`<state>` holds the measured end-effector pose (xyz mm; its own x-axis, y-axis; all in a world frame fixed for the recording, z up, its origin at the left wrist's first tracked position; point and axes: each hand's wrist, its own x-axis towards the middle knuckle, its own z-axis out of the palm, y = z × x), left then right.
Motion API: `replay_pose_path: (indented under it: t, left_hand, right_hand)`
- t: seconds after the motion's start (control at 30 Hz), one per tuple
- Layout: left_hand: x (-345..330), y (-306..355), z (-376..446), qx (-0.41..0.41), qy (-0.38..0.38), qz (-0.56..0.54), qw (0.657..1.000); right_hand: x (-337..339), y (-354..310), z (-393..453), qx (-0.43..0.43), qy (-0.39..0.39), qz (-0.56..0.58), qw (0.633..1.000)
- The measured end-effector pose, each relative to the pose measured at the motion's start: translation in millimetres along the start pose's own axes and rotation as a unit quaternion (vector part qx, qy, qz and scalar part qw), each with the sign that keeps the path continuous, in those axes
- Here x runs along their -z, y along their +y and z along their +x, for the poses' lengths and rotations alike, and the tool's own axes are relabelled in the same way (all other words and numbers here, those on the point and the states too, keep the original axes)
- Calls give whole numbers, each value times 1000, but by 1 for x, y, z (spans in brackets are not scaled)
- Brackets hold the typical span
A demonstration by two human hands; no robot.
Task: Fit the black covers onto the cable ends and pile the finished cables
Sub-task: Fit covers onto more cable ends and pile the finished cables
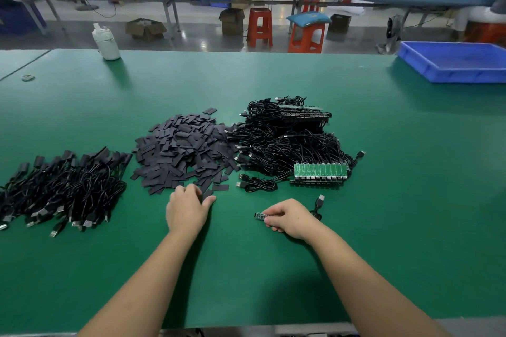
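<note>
A heap of flat black covers (pixel 182 146) lies in the middle of the green table (pixel 246 268). My left hand (pixel 186 208) rests at the heap's near edge, its fingers touching a loose cover (pixel 207 194). My right hand (pixel 287 217) pinches a cable's small circuit-board end (pixel 260 215), which sticks out to the left; the cable's USB plug (pixel 320 200) lies behind the hand. A pile of covered cables (pixel 63 189) sits at the left. Uncovered cables (pixel 287 139) are heaped right of the covers, with a green panel of boards (pixel 320 171) at their front.
A blue plastic bin (pixel 454 61) stands at the far right and a white bottle (pixel 106 42) at the far left of the table. Two loose cables (pixel 256 183) lie ahead of my right hand. Orange stools and benches stand beyond the table.
</note>
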<state>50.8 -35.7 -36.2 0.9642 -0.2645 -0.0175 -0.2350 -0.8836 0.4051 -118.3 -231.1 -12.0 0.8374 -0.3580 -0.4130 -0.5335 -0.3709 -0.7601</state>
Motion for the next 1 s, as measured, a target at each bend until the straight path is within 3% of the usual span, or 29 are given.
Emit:
replay_pose_path:
  t: [0.2, 0.33, 0.37, 0.43, 0.47, 0.53, 0.7, 0.87, 1.0]
  left_hand:
    - [21, 8, 17, 33, -128, -46, 990]
    - [29, 9, 12, -14, -143, -69, 987]
    - [30, 11, 7, -25, -168, -143, 975]
    - [31, 16, -8, -23, -243, -326, 913]
    - [30, 20, -16, -21, -267, -381, 885]
    - [24, 26, -30, -26, -290, -407, 866]
    - [6, 36, -54, -61, -303, -348, 885]
    - [2, 40, -60, -201, -222, -156, 941]
    - [1, 40, -62, -266, -179, -124, 939]
  right_hand:
    - [4, 9, 3, 3, -26, 41, 999]
    - [4, 13, 5, 3, -25, 64, 998]
    - [4, 13, 5, 3, -25, 70, 997]
    - [4, 15, 6, 2, -27, 80, 996]
    - [4, 15, 6, 1, -28, 85, 996]
    - [4, 16, 6, 2, -32, 91, 995]
    - [2, 17, 6, 6, -35, 99, 994]
    - [1, 19, 6, 11, -34, 94, 995]
    - [3, 20, 7, 10, -40, 95, 995]
